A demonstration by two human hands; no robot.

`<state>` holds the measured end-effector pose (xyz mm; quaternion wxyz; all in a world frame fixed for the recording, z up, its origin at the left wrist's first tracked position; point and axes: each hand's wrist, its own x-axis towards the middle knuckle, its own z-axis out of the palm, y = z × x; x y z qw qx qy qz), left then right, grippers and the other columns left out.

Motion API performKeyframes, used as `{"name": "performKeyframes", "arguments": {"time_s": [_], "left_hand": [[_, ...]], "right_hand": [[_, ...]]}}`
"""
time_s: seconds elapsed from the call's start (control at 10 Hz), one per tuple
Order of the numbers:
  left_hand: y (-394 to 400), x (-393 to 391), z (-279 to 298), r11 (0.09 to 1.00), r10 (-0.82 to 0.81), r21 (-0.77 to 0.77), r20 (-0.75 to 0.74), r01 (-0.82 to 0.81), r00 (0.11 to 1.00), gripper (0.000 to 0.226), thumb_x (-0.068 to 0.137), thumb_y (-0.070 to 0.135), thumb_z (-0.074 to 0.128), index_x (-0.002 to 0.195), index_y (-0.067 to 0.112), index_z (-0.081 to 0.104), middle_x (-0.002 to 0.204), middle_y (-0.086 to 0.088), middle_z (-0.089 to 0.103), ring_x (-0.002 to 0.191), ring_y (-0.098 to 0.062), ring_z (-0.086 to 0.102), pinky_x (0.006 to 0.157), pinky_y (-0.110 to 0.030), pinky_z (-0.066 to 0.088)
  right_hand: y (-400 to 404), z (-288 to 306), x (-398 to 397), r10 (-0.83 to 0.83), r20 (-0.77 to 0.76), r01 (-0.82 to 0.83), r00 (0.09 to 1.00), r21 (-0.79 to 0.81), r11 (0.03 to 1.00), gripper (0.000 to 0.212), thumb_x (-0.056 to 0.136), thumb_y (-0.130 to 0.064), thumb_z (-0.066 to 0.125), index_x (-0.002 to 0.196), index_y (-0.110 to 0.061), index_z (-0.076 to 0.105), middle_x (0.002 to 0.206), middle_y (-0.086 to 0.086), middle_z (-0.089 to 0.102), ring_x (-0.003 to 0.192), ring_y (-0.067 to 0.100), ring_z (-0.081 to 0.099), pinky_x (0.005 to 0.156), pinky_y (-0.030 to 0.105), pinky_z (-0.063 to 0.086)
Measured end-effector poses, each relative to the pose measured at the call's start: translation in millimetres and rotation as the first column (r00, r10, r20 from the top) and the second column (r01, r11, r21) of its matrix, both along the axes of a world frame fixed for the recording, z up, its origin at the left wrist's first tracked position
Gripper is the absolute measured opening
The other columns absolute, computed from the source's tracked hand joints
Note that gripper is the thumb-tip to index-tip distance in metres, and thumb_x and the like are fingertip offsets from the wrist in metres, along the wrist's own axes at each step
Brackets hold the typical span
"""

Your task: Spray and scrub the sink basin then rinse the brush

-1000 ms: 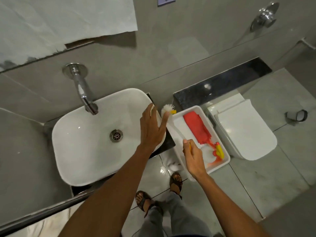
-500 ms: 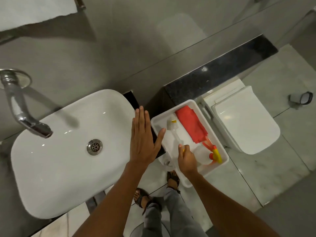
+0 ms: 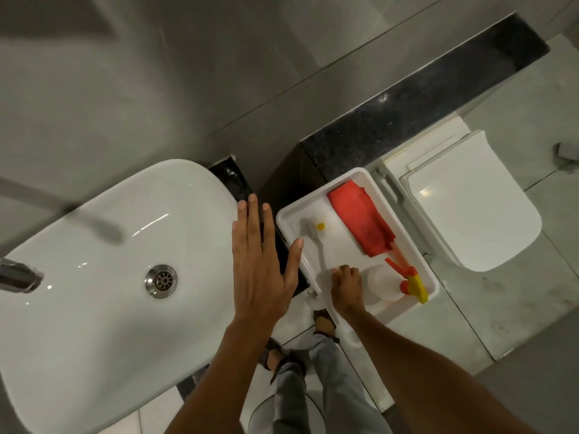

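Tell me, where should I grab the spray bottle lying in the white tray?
Grab the spray bottle round its clear round body, coming straight down from above. It lies on its side in the tray, with the orange-and-yellow trigger head pointing right. The body is the widest bare part; the trigger is thin and awkward.

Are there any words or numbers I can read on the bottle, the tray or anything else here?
None: no words, numbers or signs can be read anywhere.
Spray bottle: white body, no label visible.
Tray: plain white.
Red cloth: plain.
Brush: blurred, no marking readable.
Sink and toilet: no brand mark visible.
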<state>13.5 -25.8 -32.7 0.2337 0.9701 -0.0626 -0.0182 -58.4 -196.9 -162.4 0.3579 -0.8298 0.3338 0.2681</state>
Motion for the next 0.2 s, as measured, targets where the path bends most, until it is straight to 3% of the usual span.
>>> {"name": "performKeyframes", "arguments": {"time_s": [0.2], "left_hand": [[-1.5, -0.6, 5.5, 0.999, -0.006, -0.032, 0.027, 0.007, 1.0, 0.08, 0.11, 0.061, 0.038, 0.171, 0.011, 0.025, 0.183, -0.007, 0.009, 0.171, -0.026, -0.001, 0.137, -0.053, 0.014]], "right_hand": [[5.7, 4.2, 8.0, -0.083, 0.022, 0.083, 0.996, -0.023, 0.996, 0.035, 0.113, -0.02, 0.038, 0.139, -0.002, 0.053, 0.138, 0.018, 0.053, 0.126, 0.032, 0.053, 0.112, 0.042, 0.043]]}}
